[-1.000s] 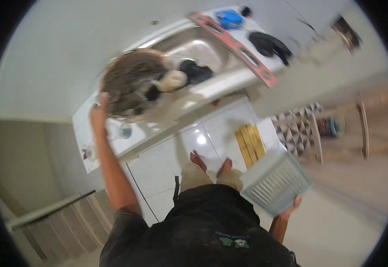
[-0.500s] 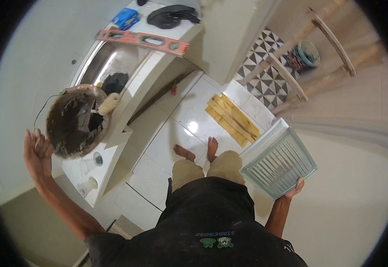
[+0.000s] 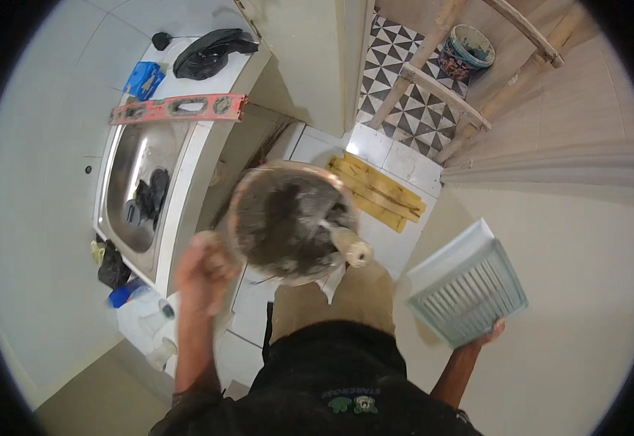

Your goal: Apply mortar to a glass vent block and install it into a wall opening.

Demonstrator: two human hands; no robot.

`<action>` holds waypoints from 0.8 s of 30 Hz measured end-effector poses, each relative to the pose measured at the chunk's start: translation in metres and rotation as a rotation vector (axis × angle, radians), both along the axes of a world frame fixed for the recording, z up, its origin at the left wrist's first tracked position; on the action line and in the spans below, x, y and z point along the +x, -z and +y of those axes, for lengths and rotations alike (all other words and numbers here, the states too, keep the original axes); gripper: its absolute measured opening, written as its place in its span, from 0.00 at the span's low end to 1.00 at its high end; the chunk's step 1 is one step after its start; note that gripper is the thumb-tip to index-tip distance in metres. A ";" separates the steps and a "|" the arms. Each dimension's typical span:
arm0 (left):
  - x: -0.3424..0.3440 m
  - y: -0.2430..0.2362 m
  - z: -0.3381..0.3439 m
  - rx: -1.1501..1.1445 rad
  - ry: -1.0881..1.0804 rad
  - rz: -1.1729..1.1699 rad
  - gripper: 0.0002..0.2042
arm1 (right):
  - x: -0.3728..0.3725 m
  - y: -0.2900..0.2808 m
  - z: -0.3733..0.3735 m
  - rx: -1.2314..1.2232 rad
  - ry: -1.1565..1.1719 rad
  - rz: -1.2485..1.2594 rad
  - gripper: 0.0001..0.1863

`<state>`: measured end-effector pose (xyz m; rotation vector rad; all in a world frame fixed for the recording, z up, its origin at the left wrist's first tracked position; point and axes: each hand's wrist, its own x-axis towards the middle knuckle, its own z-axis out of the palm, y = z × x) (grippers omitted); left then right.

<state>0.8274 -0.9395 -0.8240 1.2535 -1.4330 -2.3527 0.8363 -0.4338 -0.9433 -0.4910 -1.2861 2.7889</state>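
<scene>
"What lies around us?"

"At the left of the frame we see a steel sink (image 3: 129, 156) in a white counter (image 3: 177, 218), something black (image 3: 159, 190) inside it. A red spirit level (image 3: 162, 109) lies across the counter at upper left, near a blue pack (image 3: 143, 80) and a black plastic bag (image 3: 206, 58)."

"And in the way?"

"A wooden ladder (image 3: 446, 97) slants across the upper right, beside a stained pail (image 3: 453, 65). Yellow boards (image 3: 381, 195) lie on the floor right of centre, partly covered by our bucket (image 3: 310, 167). That hangs mid-frame, with grey mix (image 3: 277, 221) and a pale tool handle (image 3: 351, 247) inside."

"Our hands?"

"The left forearm (image 3: 197, 352) rises from the lower edge; the blurred left hand (image 3: 204, 272) is curled closed at the bucket's left side, on rim or handle we cannot tell. At lower right, our right hand (image 3: 490, 332) grips a tilted, pale green slatted tray (image 3: 440, 282) by its lower edge, well apart from the bucket."
</scene>
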 end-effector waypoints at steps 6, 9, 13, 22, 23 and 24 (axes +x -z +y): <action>-0.086 0.235 0.065 0.146 0.209 -0.032 0.17 | 0.016 0.036 -0.021 -0.056 0.089 -0.095 0.44; -0.112 0.332 0.063 0.158 0.284 0.002 0.18 | 0.001 0.092 -0.037 -0.078 0.012 -0.117 0.45; -0.130 0.434 0.054 0.034 0.289 -0.074 0.19 | -0.009 0.211 -0.033 0.024 -0.051 -0.074 0.46; -0.134 0.549 -0.021 -0.021 0.285 -0.025 0.22 | -0.116 0.455 -0.028 0.238 -0.126 -0.185 0.43; -0.131 0.552 -0.028 -0.019 0.273 -0.016 0.22 | -0.136 0.460 -0.045 0.333 -0.171 -0.137 0.40; -0.127 0.556 -0.039 -0.021 0.258 -0.002 0.23 | -0.161 0.462 -0.071 0.423 -0.216 -0.084 0.37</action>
